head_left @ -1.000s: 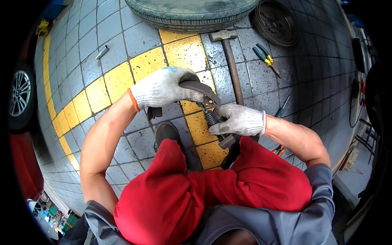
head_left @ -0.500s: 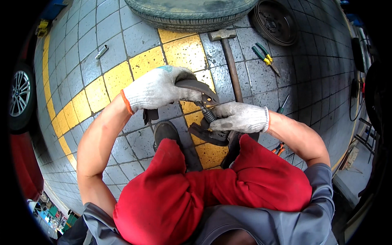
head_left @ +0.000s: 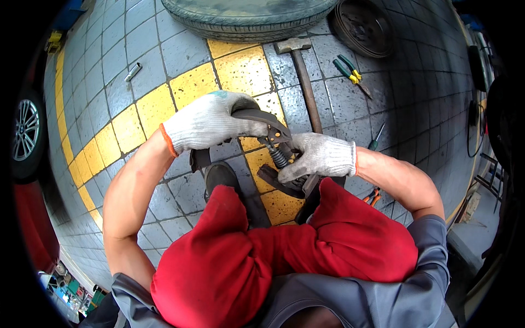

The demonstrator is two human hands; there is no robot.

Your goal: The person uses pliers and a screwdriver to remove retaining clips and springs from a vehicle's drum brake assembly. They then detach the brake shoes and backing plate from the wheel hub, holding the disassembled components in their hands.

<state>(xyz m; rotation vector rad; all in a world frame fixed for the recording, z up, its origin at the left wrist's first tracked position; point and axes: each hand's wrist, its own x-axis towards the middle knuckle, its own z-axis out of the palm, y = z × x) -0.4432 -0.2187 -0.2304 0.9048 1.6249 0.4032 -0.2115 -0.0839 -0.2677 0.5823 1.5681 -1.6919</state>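
Note:
In a white knit glove with an orange cuff, my left hand (head_left: 210, 121) is closed around a dark curved brake shoe (head_left: 262, 116). Opposite it, my right hand (head_left: 324, 156), gloved the same way, grips a second brake shoe (head_left: 281, 185) lower down, its thumb lying along that shoe. A dark coil spring (head_left: 277, 157) stretches between the two shoes, beside my right fingers. Both shoes are held off the floor in front of my knees. Part of the right fingers' hold is hidden behind the hardware.
Beyond my hands lie a sledgehammer (head_left: 308, 90), green-and-yellow-handled pliers (head_left: 350, 71), a tyre (head_left: 251, 26) and a dark brake drum (head_left: 358, 27). A screwdriver (head_left: 374, 143) and orange-handled pliers (head_left: 373, 197) are to the right. A metal socket (head_left: 133, 71) lies at left.
My right hand has shifted slightly left and turned, its thumb moving down from beside the spring onto the lower shoe. The left hand keeps its hold on the upper shoe.

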